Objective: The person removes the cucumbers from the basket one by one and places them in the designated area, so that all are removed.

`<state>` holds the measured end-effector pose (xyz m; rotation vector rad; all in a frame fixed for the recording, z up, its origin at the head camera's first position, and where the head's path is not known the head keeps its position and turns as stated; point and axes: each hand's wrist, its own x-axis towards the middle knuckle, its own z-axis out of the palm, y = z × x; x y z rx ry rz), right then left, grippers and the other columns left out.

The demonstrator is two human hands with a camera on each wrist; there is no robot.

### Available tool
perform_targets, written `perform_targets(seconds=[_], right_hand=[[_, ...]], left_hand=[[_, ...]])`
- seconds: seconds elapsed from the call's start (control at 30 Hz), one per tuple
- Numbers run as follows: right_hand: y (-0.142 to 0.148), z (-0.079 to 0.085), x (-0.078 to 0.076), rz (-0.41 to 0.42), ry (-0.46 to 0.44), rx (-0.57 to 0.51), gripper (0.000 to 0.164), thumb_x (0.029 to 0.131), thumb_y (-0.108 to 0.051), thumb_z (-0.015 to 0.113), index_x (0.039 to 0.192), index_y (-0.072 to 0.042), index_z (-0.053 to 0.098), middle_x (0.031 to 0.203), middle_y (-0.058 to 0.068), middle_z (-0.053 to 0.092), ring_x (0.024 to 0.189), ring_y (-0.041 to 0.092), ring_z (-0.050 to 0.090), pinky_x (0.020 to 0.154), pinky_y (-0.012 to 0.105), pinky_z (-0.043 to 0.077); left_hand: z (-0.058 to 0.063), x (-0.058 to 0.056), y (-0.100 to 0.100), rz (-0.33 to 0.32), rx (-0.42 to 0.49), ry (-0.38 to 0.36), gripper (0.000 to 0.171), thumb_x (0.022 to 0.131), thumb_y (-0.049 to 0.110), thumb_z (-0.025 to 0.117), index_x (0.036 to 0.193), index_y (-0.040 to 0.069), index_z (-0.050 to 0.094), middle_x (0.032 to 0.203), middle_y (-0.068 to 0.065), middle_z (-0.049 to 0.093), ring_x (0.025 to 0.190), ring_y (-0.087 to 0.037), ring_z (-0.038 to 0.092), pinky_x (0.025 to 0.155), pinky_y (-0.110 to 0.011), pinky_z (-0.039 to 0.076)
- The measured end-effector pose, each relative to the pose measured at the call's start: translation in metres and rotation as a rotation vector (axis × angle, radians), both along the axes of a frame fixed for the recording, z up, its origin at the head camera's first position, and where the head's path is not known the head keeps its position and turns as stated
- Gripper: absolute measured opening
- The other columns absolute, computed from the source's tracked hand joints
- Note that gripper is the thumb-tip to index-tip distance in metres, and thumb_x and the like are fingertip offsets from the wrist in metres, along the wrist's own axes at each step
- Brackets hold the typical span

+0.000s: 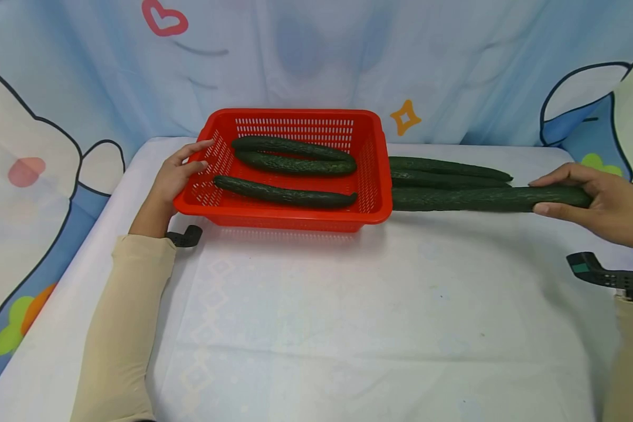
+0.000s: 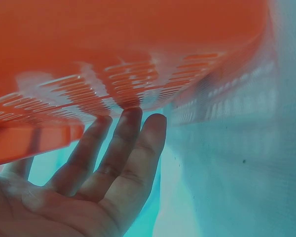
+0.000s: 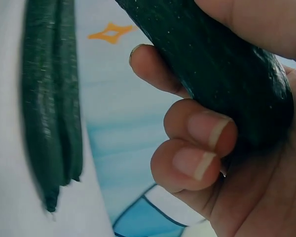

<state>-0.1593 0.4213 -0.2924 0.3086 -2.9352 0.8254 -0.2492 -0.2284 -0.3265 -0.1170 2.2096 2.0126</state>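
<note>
Three cucumbers (image 1: 286,192) lie lengthwise inside the red basket (image 1: 282,218), on the white-covered table (image 1: 380,316). To its right, two more cucumbers (image 1: 448,167) lie side by side, just beyond a longer-looking cucumber (image 1: 469,199) whose right end the right hand (image 1: 603,202) grasps. The left hand (image 1: 171,176) grips the basket's left rim, two digits over the edge, other fingertips at the slotted outer wall.

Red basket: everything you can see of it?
The red basket looks like glossy plastic: rectangular, open-topped, with a broad rim and slotted walls. It appears upright, long sides running left to right, at the far part of the white-covered table. Three cucumbers lie inside. The left hand touches its left end. Three more cucumbers extend from its right end; the rim hides whether they touch.
</note>
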Motion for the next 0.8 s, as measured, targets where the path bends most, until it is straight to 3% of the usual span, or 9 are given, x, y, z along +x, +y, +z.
perform_targets(seconds=[0.07,0.27,0.43,0.5,0.57,0.67,0.73,0.8], right_hand=[[-0.003,-0.004,-0.003,0.03,-0.01,0.02,0.038,0.085,-0.008,0.076,0.12,-0.006,0.06,0.095,-0.023,0.052,0.076,0.002,0.047,0.057,0.012,0.039],[-0.008,-0.02,-0.009,0.053,-0.03,0.008,0.041,0.084,-0.01,0.078,0.121,-0.009,0.061,0.097,-0.025,0.053,0.084,-0.003,0.046,0.063,0.007,0.039],[-0.004,-0.035,-0.018,0.025,-0.034,-0.022,0.042,0.086,-0.015,0.077,0.124,-0.011,0.06,0.103,-0.027,0.049,0.088,-0.004,0.044,0.068,0.003,0.036],[-0.001,-0.041,-0.022,-0.007,-0.028,-0.005,0.043,0.086,-0.019,0.077,0.125,-0.012,0.062,0.109,-0.019,0.052,0.088,-0.006,0.042,0.068,0.005,0.034],[0.001,-0.046,-0.025,-0.043,-0.043,0.026,0.044,0.086,-0.025,0.077,0.126,-0.013,0.062,0.119,-0.006,0.055,0.09,-0.002,0.042,0.07,0.011,0.034],[0.002,-0.053,-0.029,-0.059,-0.087,0.03,0.048,0.087,-0.029,0.076,0.128,-0.009,0.06,0.128,0.018,0.053,0.113,0.016,0.045,0.097,0.034,0.044],[0.003,-0.058,-0.031,-0.064,-0.105,0.02,0.05,0.086,-0.03,0.077,0.127,-0.007,0.059,0.125,0.004,0.056,0.121,0.034,0.041,0.106,0.06,0.037],[0.003,-0.061,-0.032,-0.062,-0.103,-0.013,0.05,0.085,-0.028,0.078,0.126,-0.005,0.06,0.116,-0.013,0.054,0.125,0.045,0.037,0.108,0.075,0.023]], left_hand=[[0.0,0.0,0.0,-0.001,0.0,-0.001,0.047,0.102,0.018,0.049,0.146,0.031,0.047,0.156,-0.009,0.033,0.13,-0.027,0.044,0.082,-0.022,0.058],[0.0,-0.001,0.0,-0.007,0.002,-0.004,0.047,0.102,0.018,0.05,0.146,0.031,0.048,0.157,-0.008,0.032,0.131,-0.027,0.043,0.084,-0.023,0.058],[0.0,-0.002,-0.001,-0.007,-0.013,0.0,0.047,0.102,0.018,0.05,0.146,0.032,0.048,0.156,-0.008,0.033,0.129,-0.027,0.044,0.081,-0.021,0.058],[0.0,-0.002,-0.001,-0.008,-0.016,0.0,0.047,0.102,0.019,0.05,0.146,0.032,0.047,0.156,-0.008,0.033,0.129,-0.027,0.044,0.081,-0.021,0.059],[0.0,-0.002,-0.001,-0.007,-0.013,-0.004,0.047,0.102,0.019,0.05,0.146,0.032,0.047,0.156,-0.008,0.033,0.13,-0.028,0.044,0.081,-0.021,0.059],[0.001,-0.002,0.0,-0.003,-0.011,-0.009,0.047,0.101,0.018,0.05,0.146,0.032,0.048,0.157,-0.008,0.032,0.132,-0.028,0.043,0.082,-0.022,0.058],[0.001,-0.002,-0.001,0.001,-0.01,-0.011,0.047,0.101,0.018,0.05,0.146,0.032,0.048,0.157,-0.008,0.032,0.132,-0.029,0.042,0.083,-0.022,0.058],[0.001,-0.001,-0.001,0.003,-0.008,-0.011,0.047,0.101,0.018,0.05,0.146,0.032,0.048,0.157,-0.008,0.032,0.132,-0.029,0.042,0.086,-0.024,0.057]])
